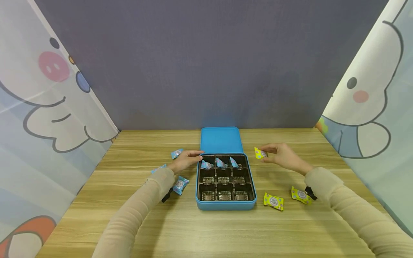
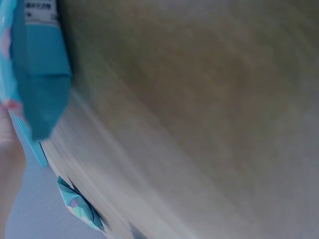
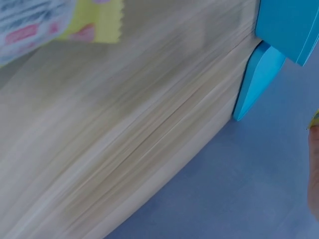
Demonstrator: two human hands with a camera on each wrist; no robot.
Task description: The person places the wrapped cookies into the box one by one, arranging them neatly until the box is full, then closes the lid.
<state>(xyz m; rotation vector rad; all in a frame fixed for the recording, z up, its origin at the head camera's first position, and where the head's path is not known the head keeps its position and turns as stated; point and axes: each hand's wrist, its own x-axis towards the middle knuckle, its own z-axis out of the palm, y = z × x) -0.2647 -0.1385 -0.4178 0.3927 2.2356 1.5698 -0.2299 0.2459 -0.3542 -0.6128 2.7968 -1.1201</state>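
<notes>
A light blue tin (image 1: 226, 205) lies open, its dark tray divided into compartments. Three blue-wrapped candies (image 1: 221, 163) fill the tray's back row, one per compartment. At the tin's back left corner, my left hand (image 1: 184, 161) rests extended fingers against the rim. My right hand (image 1: 284, 157) pinches a yellow-wrapped candy (image 1: 259, 153) between thumb and fingers, raised to the right of the tin. Only the edge of that candy (image 3: 315, 121) shows in the right wrist view, at a fingertip. The middle and front rows hold no candies.
Blue candies (image 1: 180, 185) lie around my left forearm, one partly hidden by it. Two yellow candies (image 1: 273, 201) lie right of the tin near my right sleeve. The tin's lid (image 1: 221, 139) is folded back toward the grey wall (image 1: 213, 64) behind the wooden table (image 1: 206, 233).
</notes>
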